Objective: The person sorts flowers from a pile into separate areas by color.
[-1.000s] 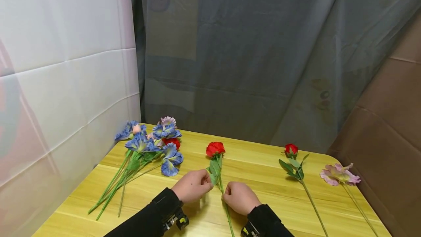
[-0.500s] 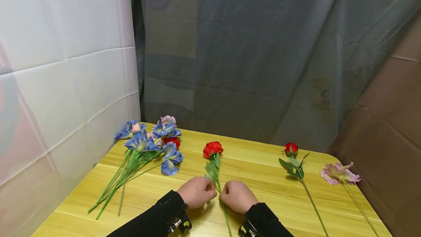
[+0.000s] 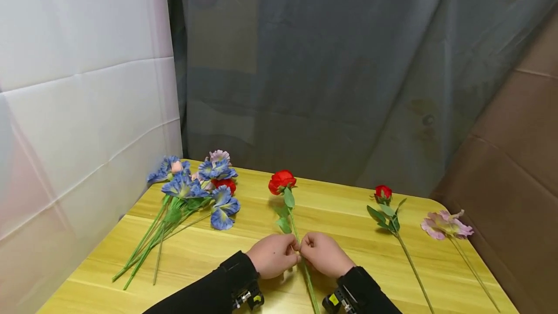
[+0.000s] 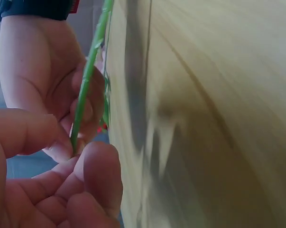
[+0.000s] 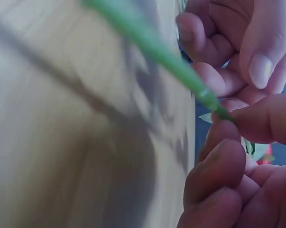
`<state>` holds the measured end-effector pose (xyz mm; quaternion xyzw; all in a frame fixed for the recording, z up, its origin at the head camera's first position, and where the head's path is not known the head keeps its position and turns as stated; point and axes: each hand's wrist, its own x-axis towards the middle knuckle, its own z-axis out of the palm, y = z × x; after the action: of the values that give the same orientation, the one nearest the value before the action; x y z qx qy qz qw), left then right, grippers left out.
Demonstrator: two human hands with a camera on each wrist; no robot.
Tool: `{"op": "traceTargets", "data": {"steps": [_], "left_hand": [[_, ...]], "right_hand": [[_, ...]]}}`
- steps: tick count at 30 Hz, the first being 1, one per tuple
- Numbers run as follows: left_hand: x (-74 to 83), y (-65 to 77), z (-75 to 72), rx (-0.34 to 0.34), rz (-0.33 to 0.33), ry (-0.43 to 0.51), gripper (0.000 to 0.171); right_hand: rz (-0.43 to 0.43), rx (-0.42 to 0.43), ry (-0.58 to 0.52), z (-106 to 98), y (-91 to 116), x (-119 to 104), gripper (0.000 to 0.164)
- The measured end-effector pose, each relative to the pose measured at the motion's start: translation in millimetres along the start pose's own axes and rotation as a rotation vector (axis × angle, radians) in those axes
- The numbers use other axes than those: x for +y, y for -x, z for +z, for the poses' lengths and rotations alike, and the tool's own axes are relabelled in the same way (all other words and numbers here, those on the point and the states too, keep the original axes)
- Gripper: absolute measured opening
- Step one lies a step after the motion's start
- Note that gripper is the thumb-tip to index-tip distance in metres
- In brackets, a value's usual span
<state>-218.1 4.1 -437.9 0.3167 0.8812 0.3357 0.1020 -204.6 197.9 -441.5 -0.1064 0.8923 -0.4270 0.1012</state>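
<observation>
A red artificial rose [image 3: 282, 182] with green leaves and a long stem lies lengthwise between my two hands, its bloom slightly raised over the wooden table [image 3: 244, 280]. My right hand [image 3: 324, 255] pinches the green stem [image 5: 166, 61] between thumb and index finger. From the other side, my left hand [image 3: 275, 255] has its curled fingertips at the same stretch of stem, just beside the right fingertips. In the left wrist view the stem [image 4: 88, 78] runs down to the left thumb tip, where fingers partly hide the contact. The lower stem extends toward the table's near edge.
A bunch of blue irises [image 3: 185, 187], with pink and red blooms among them, lies at the left. On the right are a single red rose [image 3: 383, 193] and a pale purple flower [image 3: 446, 225]. Fabric walls [image 3: 305, 76] enclose the table.
My left hand has moved right to the stem, meeting the right hand. The rose's bloom has shifted slightly left and up, and its leaves now hang apart. The other flowers stay put.
</observation>
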Motion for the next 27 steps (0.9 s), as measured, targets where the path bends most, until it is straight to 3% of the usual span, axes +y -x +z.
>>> {"op": "traceTargets", "data": {"steps": [10, 16, 27], "left_hand": [[23.2, -12.3, 10.6, -0.060, 0.068, 0.039, 0.032], [23.1, -14.0, 8.9, -0.061, 0.065, 0.036, 0.033], [17.5, -11.1, 3.3, -0.061, 0.053, 0.006, 0.029]], "right_hand": [[0.056, 0.089, 0.014, -41, 25, 22, 0.021], [0.119, 0.143, 0.042, -75, 39, 41, 0.024], [0.239, 0.177, 0.234, -146, 72, 80, 0.030]]}}
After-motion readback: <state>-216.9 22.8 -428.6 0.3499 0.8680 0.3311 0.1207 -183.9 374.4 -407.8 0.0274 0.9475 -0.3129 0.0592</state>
